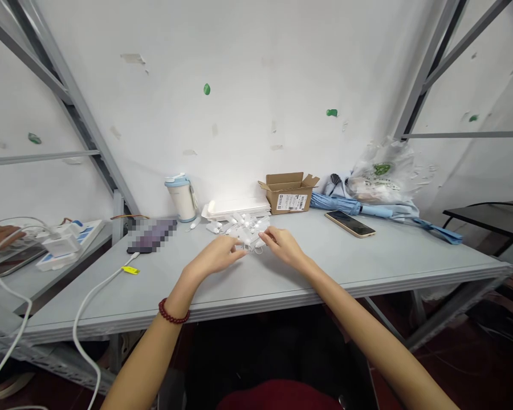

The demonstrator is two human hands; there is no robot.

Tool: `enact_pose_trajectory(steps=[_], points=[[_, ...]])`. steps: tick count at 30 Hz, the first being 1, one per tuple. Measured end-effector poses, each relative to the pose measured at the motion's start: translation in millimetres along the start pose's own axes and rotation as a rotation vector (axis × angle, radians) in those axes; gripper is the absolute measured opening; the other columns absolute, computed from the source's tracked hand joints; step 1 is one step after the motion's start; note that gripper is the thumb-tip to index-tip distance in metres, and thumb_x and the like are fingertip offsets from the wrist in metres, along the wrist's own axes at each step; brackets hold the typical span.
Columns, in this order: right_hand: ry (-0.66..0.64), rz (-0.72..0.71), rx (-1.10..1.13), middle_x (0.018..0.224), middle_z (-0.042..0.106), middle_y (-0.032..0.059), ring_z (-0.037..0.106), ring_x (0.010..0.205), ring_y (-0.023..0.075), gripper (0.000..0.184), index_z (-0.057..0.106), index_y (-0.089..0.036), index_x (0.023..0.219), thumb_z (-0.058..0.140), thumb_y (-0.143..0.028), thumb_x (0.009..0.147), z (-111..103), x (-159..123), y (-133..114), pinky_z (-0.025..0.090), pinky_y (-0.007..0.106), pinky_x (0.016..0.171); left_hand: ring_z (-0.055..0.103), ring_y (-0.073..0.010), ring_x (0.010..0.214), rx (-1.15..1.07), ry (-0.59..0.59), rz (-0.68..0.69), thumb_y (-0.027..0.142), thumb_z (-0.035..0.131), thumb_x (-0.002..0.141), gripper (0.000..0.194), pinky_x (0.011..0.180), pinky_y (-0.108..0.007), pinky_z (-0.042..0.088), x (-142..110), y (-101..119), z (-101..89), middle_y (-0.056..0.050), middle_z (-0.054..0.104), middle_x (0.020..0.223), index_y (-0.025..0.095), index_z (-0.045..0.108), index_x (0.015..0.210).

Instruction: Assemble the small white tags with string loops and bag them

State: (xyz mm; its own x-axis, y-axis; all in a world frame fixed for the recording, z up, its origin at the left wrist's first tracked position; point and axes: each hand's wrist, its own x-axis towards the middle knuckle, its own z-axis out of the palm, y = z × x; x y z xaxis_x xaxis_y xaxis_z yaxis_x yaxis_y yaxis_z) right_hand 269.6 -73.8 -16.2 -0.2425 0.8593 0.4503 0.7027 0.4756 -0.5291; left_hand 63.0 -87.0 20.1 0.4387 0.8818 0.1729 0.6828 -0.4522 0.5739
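Observation:
A loose pile of small white and clear plastic pieces (244, 225), some with thin loops, lies on the grey table in front of me. My left hand (217, 255) reaches to the pile's near left side, its thumb and forefinger apart and no held thing showing between them. At the right edge of the pile is my right hand (284, 246), its fingers curled together against the pieces. What those fingers grip is too small to make out. Flat white boxes or sheets (238, 207) lie stacked just behind the pile.
An open cardboard box (287, 193) and a white-and-blue cup (182, 199) stand along the wall. To the right are a phone (349, 223), a blue folded umbrella (350, 205) and a plastic bag (382, 173). Leftward lie a pixelated dark item (151, 235), a white cable (94, 299) and another person's hand (0, 238).

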Motion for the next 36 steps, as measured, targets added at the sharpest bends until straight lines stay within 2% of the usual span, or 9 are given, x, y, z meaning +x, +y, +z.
enact_pose_trajectory(steps=[6,10,15,20,24,28,30,32,36], points=[[-0.047,0.001,-0.046,0.071,0.065,0.0036,0.051,0.06,0.012,0.029,0.058,-0.016,0.076,0.045,-0.035,0.094,1,-2,-1,0.027,0.024,0.057,0.062,-0.0223,0.072,-0.031,-0.14,0.056,0.042,0.055,0.079,0.034,0.066,-0.028,0.041,-10,17,2.0,-0.005,0.07,0.076,0.019,0.07,0.099],[-0.067,0.003,-0.091,0.068,0.064,0.0032,0.049,0.058,0.0118,0.027,0.06,-0.016,0.077,0.046,-0.032,0.093,1,-2,-1,0.026,0.024,0.057,0.061,-0.021,0.067,-0.015,-0.266,0.002,0.037,0.054,0.076,0.025,0.061,-0.027,0.04,-9,8,-9.3,-0.005,0.069,0.07,0.018,0.07,0.081],[-0.082,0.003,-0.118,0.068,0.063,0.0034,0.047,0.057,0.0114,0.026,0.061,-0.016,0.075,0.047,-0.029,0.093,1,-2,-1,0.025,0.025,0.056,0.048,-0.0153,0.05,0.076,-0.184,-0.082,0.027,0.051,0.07,0.019,0.05,-0.026,0.031,-10,-5,-25.9,-0.001,0.057,0.053,0.019,0.057,0.054],[-0.118,-0.038,-0.094,0.069,0.063,0.0033,0.048,0.059,0.0113,0.02,0.062,-0.016,0.077,0.05,-0.026,0.091,3,-4,0,0.027,0.024,0.057,0.048,-0.0159,0.054,0.04,-0.303,-0.025,0.026,0.053,0.068,0.014,0.052,-0.026,0.032,-2,-9,-7.7,0.0,0.057,0.056,0.019,0.062,0.06],[-0.147,-0.073,-0.084,0.065,0.062,0.0028,0.047,0.057,0.0115,0.02,0.061,-0.016,0.076,0.051,-0.025,0.09,3,-5,-1,0.028,0.024,0.057,0.053,-0.0191,0.062,0.105,-0.004,0.029,0.029,0.048,0.078,0.026,0.06,-0.028,0.035,5,0,16.6,-0.001,0.059,0.063,0.017,0.062,0.097],[-0.131,-0.054,-0.108,0.069,0.064,0.0049,0.049,0.059,0.0125,0.023,0.06,-0.016,0.073,0.05,-0.026,0.091,2,-4,-3,0.028,0.025,0.057,0.048,-0.0155,0.055,0.086,0.427,0.139,0.031,0.039,0.088,0.023,0.059,-0.026,0.034,1,18,18.6,0.003,0.047,0.056,0.017,0.055,0.098],[-0.126,-0.044,-0.125,0.072,0.066,0.0062,0.051,0.061,0.0131,0.023,0.061,-0.016,0.074,0.049,-0.026,0.091,2,-4,-2,0.028,0.025,0.058,0.046,-0.0144,0.053,0.086,0.536,0.157,0.032,0.039,0.089,0.021,0.059,-0.025,0.033,-3,24,13.0,0.004,0.044,0.054,0.018,0.054,0.095],[-0.13,-0.051,-0.147,0.074,0.066,0.0071,0.052,0.062,0.0138,0.022,0.062,-0.016,0.077,0.049,-0.026,0.092,3,-3,0,0.029,0.025,0.059,0.046,-0.0148,0.053,0.126,0.472,0.142,0.032,0.039,0.089,0.021,0.058,-0.026,0.032,-5,23,8.6,0.003,0.047,0.055,0.019,0.055,0.091],[-0.149,-0.074,-0.205,0.077,0.068,0.0085,0.056,0.067,0.0155,0.02,0.063,-0.016,0.081,0.049,-0.025,0.092,4,-3,3,0.029,0.026,0.06,0.052,-0.0183,0.058,0.241,0.053,0.044,0.034,0.043,0.087,0.023,0.056,-0.028,0.029,0,4,12.1,-0.003,0.06,0.065,0.02,0.058,0.077]])
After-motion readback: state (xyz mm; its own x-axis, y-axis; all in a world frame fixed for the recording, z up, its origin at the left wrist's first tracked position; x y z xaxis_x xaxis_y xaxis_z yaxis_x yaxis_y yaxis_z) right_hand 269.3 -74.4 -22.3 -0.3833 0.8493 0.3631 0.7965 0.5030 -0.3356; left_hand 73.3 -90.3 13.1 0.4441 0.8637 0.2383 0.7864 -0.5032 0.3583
